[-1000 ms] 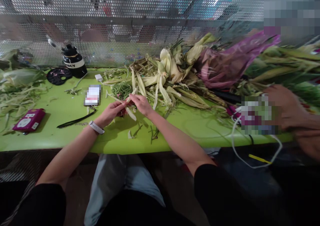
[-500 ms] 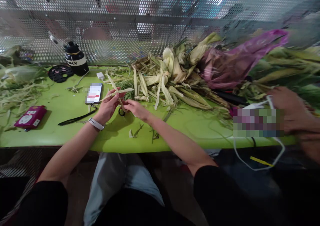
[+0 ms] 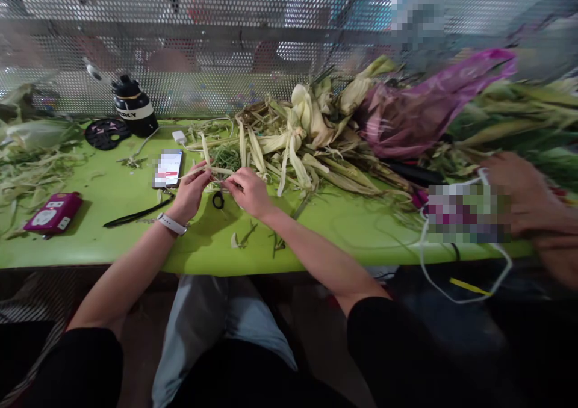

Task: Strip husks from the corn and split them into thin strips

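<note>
Pale corn husk strips cross one another between my two hands above the green table. My left hand, with a white band at the wrist, pinches them from the left. From the right, my right hand pinches their other end with fingers and thumb together. One strip sticks up past my left fingertips. Just below my hands lies a small black ring-shaped thing. Behind them sits a bunch of thin green strands. A phone with a lit screen lies left of my left hand.
Dried corn husks are heaped behind and to the right, beside a pink plastic bag. A black bottle and a magenta box stand left. Another person's hand holds a phone with a white cable at right.
The husk strips have turned flatter between my hands. My right hand has risen a little and rolled, its knuckles now higher. The other person's hand stays at the right.
</note>
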Demonstrator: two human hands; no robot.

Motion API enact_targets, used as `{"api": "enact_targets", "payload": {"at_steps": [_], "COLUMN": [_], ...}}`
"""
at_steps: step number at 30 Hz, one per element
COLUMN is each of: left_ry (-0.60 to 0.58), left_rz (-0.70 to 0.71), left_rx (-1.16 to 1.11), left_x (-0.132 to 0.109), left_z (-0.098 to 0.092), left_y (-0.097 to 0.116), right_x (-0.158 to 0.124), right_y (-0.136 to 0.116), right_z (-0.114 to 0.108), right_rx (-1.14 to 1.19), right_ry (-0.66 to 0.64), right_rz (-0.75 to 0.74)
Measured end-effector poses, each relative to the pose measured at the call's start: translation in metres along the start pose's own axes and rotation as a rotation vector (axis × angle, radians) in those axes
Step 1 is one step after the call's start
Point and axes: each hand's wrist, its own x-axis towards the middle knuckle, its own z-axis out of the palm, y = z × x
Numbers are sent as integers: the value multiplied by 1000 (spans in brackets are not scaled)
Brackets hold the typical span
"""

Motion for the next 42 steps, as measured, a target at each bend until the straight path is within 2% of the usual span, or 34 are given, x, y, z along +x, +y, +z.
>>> {"api": "enact_targets", "payload": {"at_steps": [3,7,15,21,26,29,33,35,42], "left_ry": [-60,-112,-214,-326,-342,-344,-240,-177,-42], "left_rz": [-52,-79,-32,45,66,65,79,97,149], "left_rx": [54,132,231,225,247,252,244,249,461], "left_x": [-2,-5,-8,-3,-4,-3,1,2,6], "left_z": [0,0,1,-6,-2,-2,-4,-5,-8], "left_y": [-1,3,8,0,-2,-4,-6,-7,-11], "right_x": [2,4,3,0,2,3,3,2,-4], "right_y": [1,7,10,1,2,6,10,11,9], "right_z": [-2,-2,0,-1,0,5,14,16,11], "right_rx": [-76,-16,91,376,427,514,658,583,-35], "right_ry": [64,-9,-75,-107,-78,-76,-139,-156,-58], "right_rz": [-90,-78,111,246,273,343,460,455,229]}}
